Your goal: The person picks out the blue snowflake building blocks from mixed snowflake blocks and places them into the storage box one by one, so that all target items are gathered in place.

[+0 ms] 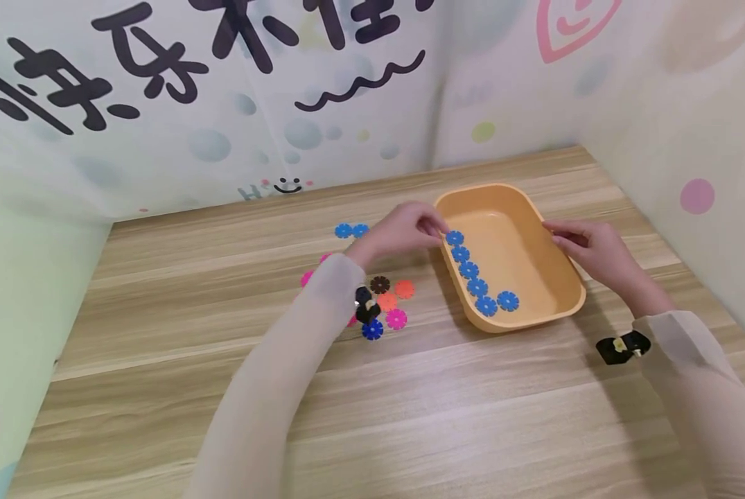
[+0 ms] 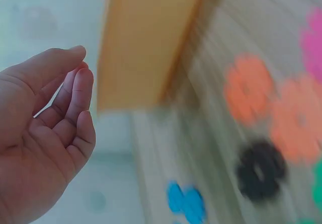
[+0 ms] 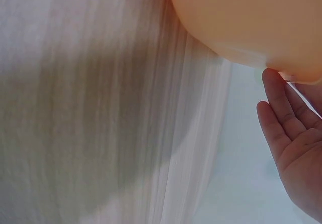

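Observation:
An orange plastic basin point(image 1: 534, 270) stands at the right of the table. My right hand point(image 1: 599, 253) pinches its right rim, thumb on the inner side and fingers outside. Along the basin's left side runs a row of blue snowflake discs point(image 1: 468, 270), with another blue disc point(image 1: 508, 301) beside its near end. My left hand point(image 1: 406, 227) is at the left rim, close to the row's far end. In the left wrist view, the left hand's thumb and fingers point(image 2: 84, 85) are loosely curled, with nothing visible between them and a gap before the basin wall point(image 2: 146, 48).
Left of the basin lie loose snowflake discs: orange point(image 1: 405, 289), black point(image 1: 380, 285), pink point(image 1: 396, 319) and dark blue point(image 1: 373, 329). Two light blue discs point(image 1: 351, 231) lie farther back. My left sleeve point(image 1: 297, 346) covers part of the pile. Printed walls border the table.

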`<action>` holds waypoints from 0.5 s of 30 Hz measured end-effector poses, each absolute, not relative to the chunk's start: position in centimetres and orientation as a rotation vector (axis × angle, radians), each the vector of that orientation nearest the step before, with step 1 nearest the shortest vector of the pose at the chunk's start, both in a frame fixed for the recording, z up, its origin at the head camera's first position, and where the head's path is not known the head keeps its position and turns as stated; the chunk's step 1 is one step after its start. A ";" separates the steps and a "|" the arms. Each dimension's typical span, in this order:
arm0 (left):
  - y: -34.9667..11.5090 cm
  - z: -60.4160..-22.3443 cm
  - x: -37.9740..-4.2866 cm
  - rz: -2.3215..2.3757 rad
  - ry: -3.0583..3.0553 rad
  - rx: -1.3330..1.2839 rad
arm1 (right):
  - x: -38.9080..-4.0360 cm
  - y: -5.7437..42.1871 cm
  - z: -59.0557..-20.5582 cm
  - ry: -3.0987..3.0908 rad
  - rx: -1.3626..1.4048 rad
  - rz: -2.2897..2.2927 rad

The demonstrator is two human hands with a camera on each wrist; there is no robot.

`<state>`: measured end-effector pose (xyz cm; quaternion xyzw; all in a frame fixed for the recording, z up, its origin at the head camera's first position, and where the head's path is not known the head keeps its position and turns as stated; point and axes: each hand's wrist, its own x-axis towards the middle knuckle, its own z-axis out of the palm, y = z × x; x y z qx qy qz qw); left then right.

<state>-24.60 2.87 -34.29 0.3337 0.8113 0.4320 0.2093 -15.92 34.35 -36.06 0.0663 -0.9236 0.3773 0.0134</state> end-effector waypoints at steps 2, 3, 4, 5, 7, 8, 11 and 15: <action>1.3 -35.0 -25.1 1.223 2.283 0.873 | -15.9 34.3 -36.1 -2.880 0.204 1.172; 0.6 -35.3 -25.3 1.227 2.302 0.845 | -15.9 34.3 -36.1 -2.881 0.203 1.168; -0.1 -35.7 -25.5 1.224 2.321 0.817 | -15.9 34.3 -36.1 -2.883 0.202 1.166; -0.8 -36.0 -25.8 1.213 2.343 0.781 | -15.9 34.3 -36.1 -2.884 0.200 1.163; -2.1 -36.6 -26.1 1.219 2.361 0.694 | -15.8 34.3 -36.0 -2.885 0.198 1.162; -2.7 -36.8 -26.2 1.222 2.368 0.647 | -15.8 34.3 -36.0 -2.885 0.200 1.162; -4.0 -37.4 -26.4 1.183 2.426 0.537 | -15.8 34.3 -35.9 -2.884 0.196 1.160; -4.9 -37.8 -26.3 1.117 2.507 0.451 | -15.8 34.3 -36.0 -2.883 0.193 1.158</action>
